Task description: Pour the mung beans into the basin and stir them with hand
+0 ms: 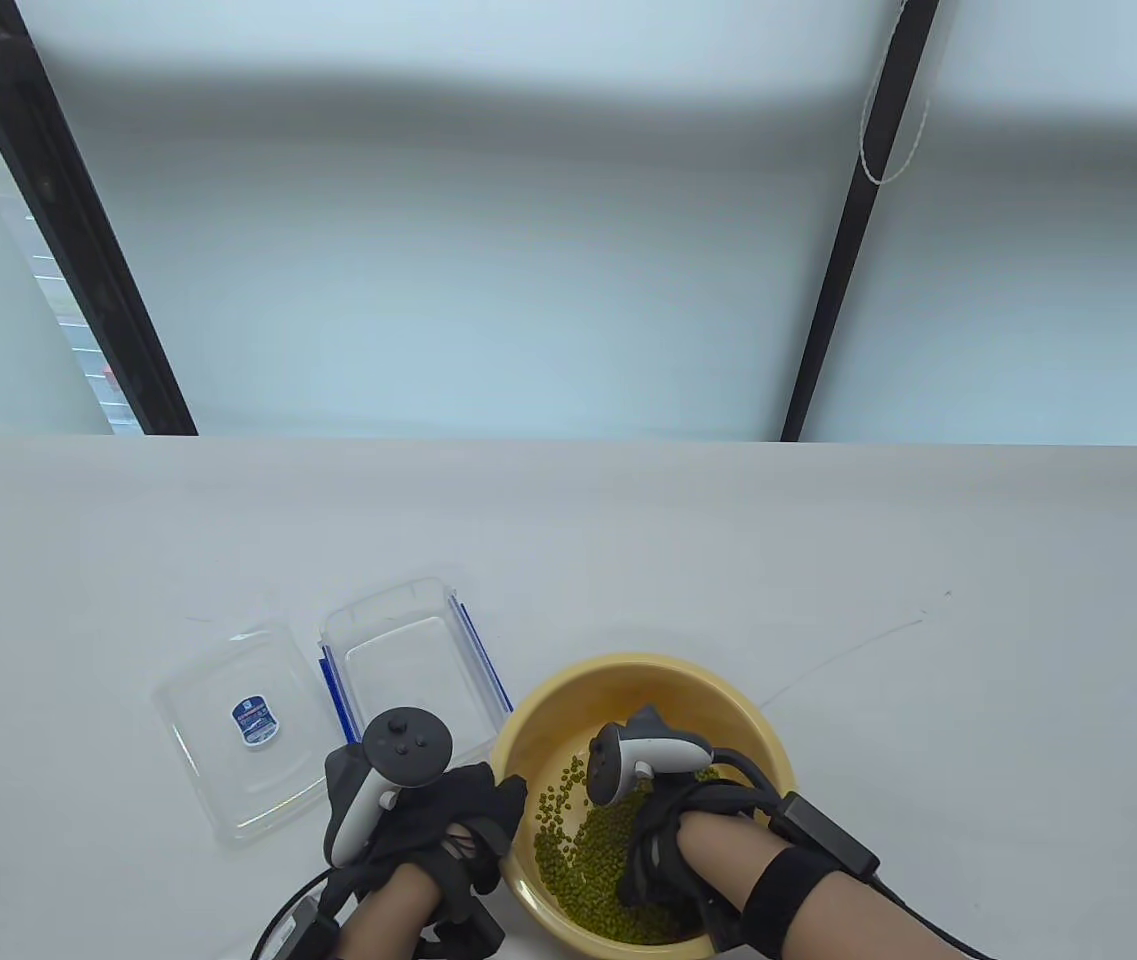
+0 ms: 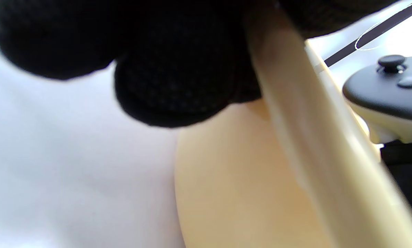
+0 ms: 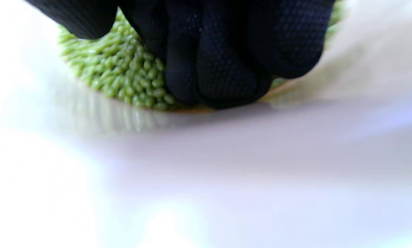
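Yellow plastic forms the basin (image 1: 643, 690), which sits upright on the white table (image 1: 828, 560) at the near edge, its near rim cut off by the bottom of the table view. The mung beans (image 1: 588, 860) lie inside it, heaped toward the near left of the bowl with a few strays scattered up the wall.

The right hand (image 1: 663, 850) is down in the basin among the beans. From above its fingers are hidden under the tracker and the wrist. Only the right wrist view shows them: gloved fingertips (image 3: 223, 75) pressed together and dug into the green heap, the foreground a pale blur. Whether they close round any beans I cannot tell.

The left hand (image 1: 438, 825) is at the basin's left rim. The table view shows only its back. The left wrist view shows more: blurred black fingers (image 2: 171, 86) curled over the outside of the rim, gripping it.

Left of the basin lie a clear container (image 1: 418, 665) with blue clips and, just beside it, its clear lid (image 1: 233, 735) with a small label. Both are flat on the table, their long sides running away from the person.
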